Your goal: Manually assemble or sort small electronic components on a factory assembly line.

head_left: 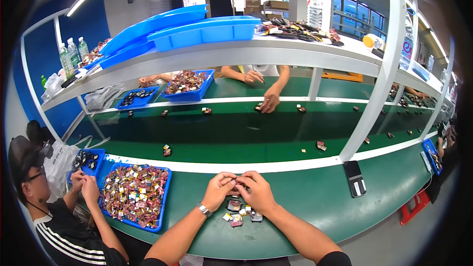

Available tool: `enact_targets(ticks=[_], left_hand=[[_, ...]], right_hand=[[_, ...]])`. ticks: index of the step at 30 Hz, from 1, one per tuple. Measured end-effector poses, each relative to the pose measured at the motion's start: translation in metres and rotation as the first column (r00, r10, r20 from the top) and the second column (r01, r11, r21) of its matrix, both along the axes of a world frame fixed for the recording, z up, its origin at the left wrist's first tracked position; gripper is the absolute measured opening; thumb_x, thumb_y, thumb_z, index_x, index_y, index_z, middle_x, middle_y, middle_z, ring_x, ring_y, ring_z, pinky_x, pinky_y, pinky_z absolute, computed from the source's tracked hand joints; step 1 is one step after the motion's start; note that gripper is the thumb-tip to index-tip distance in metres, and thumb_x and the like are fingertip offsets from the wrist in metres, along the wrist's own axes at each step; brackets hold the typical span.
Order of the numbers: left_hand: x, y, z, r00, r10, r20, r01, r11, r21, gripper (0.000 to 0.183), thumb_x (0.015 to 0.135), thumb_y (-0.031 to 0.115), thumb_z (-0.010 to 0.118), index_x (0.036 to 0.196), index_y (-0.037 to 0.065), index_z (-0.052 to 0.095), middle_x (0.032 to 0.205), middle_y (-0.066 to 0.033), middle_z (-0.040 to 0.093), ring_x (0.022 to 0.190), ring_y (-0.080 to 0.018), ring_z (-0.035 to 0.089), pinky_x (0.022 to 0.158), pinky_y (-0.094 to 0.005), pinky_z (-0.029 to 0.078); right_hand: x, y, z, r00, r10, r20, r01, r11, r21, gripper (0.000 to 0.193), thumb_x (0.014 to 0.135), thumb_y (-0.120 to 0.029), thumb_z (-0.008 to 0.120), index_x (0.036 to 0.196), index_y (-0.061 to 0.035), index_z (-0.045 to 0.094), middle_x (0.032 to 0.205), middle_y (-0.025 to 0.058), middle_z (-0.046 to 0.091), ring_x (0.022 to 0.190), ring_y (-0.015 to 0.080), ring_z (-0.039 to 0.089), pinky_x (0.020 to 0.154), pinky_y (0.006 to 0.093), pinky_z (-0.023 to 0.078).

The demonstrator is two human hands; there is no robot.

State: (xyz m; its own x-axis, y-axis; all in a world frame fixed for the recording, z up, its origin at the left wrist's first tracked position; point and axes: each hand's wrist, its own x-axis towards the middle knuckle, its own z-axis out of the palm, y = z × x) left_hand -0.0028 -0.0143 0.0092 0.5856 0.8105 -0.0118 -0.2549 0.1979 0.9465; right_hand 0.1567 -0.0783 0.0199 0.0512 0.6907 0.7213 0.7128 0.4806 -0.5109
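My left hand (218, 192), with a watch on its wrist, and my right hand (257, 193) meet over the green bench. Between their closed fingertips is a small dark electronic part (241, 185), mostly covered by the fingers. Just below the hands lie several small electronic modules: a dark square one (234, 205), one with reddish edges (236, 220) and a grey one (256, 216). White and yellow tabs show among them. To the left of my left arm stands a blue tray (169, 192) heaped with reddish modules bearing white and yellow tabs.
A black phone-like device (355, 179) lies on the right. Beyond a white rail (295, 166), a dark green conveyor belt (226, 138) carries spaced modules. One co-worker (64, 216) sits at left; another's hand (270, 102) touches a module across the belt. A white post (372, 76) rises at right.
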Motion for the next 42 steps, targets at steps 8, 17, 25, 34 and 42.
enact_targets(ticks=[8,17,25,34,42], left_hand=[[0.007,-0.004,-0.001,0.979,0.112,-0.171,-0.086,0.985,0.152,0.015,0.096,0.002,0.053,0.111,-0.001,0.053,0.101,-0.0085,0.066,0.09,-0.0122,0.064,0.073,-0.0265,0.056],[0.011,-0.008,-0.009,0.976,0.161,-0.144,-0.112,0.948,0.296,0.016,0.094,0.001,0.053,0.111,-0.001,0.054,0.098,-0.0078,0.067,0.089,-0.0119,0.064,0.073,-0.0249,0.053],[0.004,-0.005,-0.016,0.971,0.199,-0.136,-0.127,0.902,0.413,0.018,0.095,-0.001,0.052,0.113,-0.003,0.052,0.104,-0.0111,0.066,0.095,-0.0131,0.064,0.08,-0.0261,0.053],[0.005,-0.006,-0.011,0.984,0.117,-0.136,-0.062,0.934,0.351,0.023,0.093,-0.004,0.053,0.116,-0.002,0.05,0.113,-0.0107,0.061,0.101,-0.0131,0.061,0.084,-0.026,0.051],[0.003,-0.006,-0.002,0.999,0.019,-0.051,-0.011,0.989,0.149,0.029,0.094,-0.002,0.052,0.123,-0.001,0.049,0.115,-0.0117,0.06,0.098,-0.0152,0.063,0.081,-0.0277,0.055]], right_hand=[[-0.004,-0.002,-0.001,0.943,0.006,-0.333,-0.079,0.975,-0.206,0.012,0.082,-0.004,0.071,0.093,-0.0016,0.068,0.096,0.0101,0.064,0.077,0.0188,0.068,0.067,0.0285,0.057],[-0.001,-0.001,-0.001,0.883,-0.008,-0.47,-0.155,0.939,-0.308,0.019,0.083,-0.006,0.072,0.101,-0.0001,0.067,0.095,0.0108,0.064,0.077,0.0178,0.067,0.067,0.0279,0.056],[-0.001,0.001,0.001,0.858,0.051,-0.512,-0.25,0.911,-0.327,0.018,0.083,-0.002,0.07,0.101,0.0014,0.067,0.098,0.0107,0.066,0.084,0.0163,0.069,0.075,0.0264,0.057],[-0.001,0.0,0.001,0.928,0.029,-0.372,-0.125,0.964,-0.236,0.009,0.083,-0.002,0.069,0.092,-0.0013,0.068,0.095,0.0104,0.065,0.078,0.0186,0.068,0.069,0.0279,0.056],[-0.003,-0.005,0.004,0.998,-0.06,-0.015,0.06,0.998,-0.015,0.015,0.074,-0.006,0.075,0.089,-0.0065,0.07,0.094,0.0065,0.062,0.08,0.0222,0.066,0.066,0.0324,0.055]])
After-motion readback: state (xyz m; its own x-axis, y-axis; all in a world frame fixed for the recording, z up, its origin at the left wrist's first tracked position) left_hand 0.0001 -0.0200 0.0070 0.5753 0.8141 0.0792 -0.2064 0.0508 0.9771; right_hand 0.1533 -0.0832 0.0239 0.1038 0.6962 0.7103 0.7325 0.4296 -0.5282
